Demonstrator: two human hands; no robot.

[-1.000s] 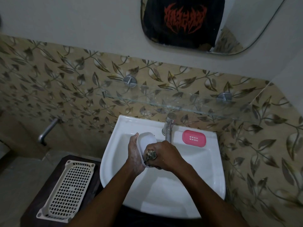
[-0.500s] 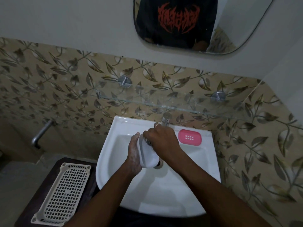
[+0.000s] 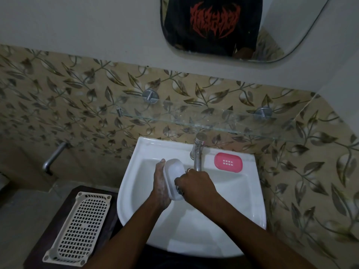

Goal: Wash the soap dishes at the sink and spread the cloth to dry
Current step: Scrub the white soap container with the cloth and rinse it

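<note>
Gripping white soap dish (image 3: 173, 178) — red shirt lettering (image 3: 214, 21) seemingly illegible — both hands.

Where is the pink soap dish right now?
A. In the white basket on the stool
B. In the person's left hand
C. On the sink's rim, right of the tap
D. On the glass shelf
C: the pink soap dish lies flat on the sink rim just right of the tap, untouched by either hand.
</note>
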